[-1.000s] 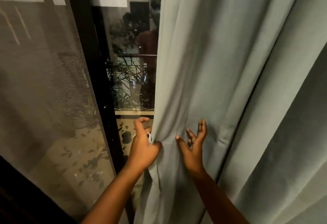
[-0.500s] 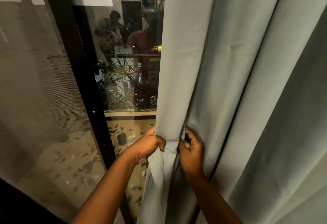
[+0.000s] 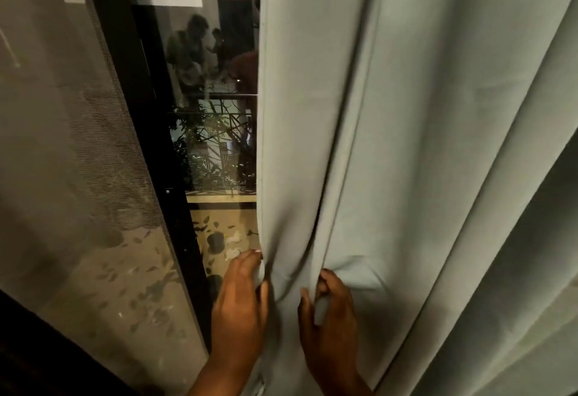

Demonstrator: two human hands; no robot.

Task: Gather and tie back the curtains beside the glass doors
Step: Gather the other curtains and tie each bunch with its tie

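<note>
- Glass door [image 3: 215,132], dark frame [image 3: 147,132], at left.
- Curtain [image 3: 391,145] hangs vertically at right, folds running top to bottom.
- Left hand [image 3: 240,308] grips curtain's edge.
- Right hand [image 3: 331,323] pinches a fold.

A home at night, at a doorway onto a balcony. A long pale grey-green curtain [image 3: 391,145] hangs in folds beside a black-framed glass door [image 3: 215,145]. Through the glass show a metal railing [image 3: 219,95], leafy plants [image 3: 206,170] and a speckled floor [image 3: 225,233]. A mesh screen [image 3: 72,145] covers the left panel.
</note>
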